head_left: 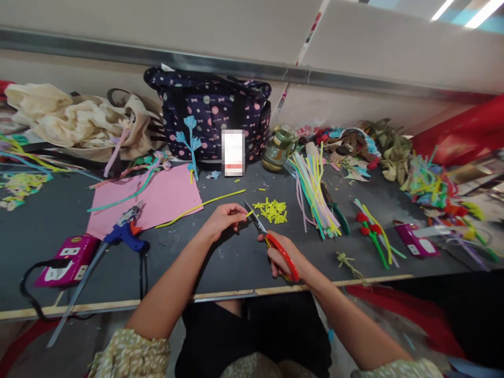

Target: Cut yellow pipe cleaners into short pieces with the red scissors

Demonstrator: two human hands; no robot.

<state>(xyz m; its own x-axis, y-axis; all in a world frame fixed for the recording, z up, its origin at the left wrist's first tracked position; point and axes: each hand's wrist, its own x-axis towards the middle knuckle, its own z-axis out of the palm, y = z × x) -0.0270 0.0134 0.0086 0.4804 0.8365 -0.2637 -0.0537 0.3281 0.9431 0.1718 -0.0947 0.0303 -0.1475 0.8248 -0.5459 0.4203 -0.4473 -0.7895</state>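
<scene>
At left hand (225,218), pinching yellow stub (249,213); with curled right hand (300,258), gripping scissors (286,255), risking fingertip nicks from close blades (257,222).

"What finishes do you see?"

"On my feed, the patterned bag (212,118) looks like matt cloth. In front of it, I see scissors (266,234) with smooth metal blades (256,218) and glossy red plastic handles (290,260), beside fuzzy yellow clippings (273,211)."

"And around the bag?"

"Front-left of it, I see smooth pink paper (177,189); just right, a glossy, see-through bottle (275,149), whether glass or plastic I can't tell."
</scene>
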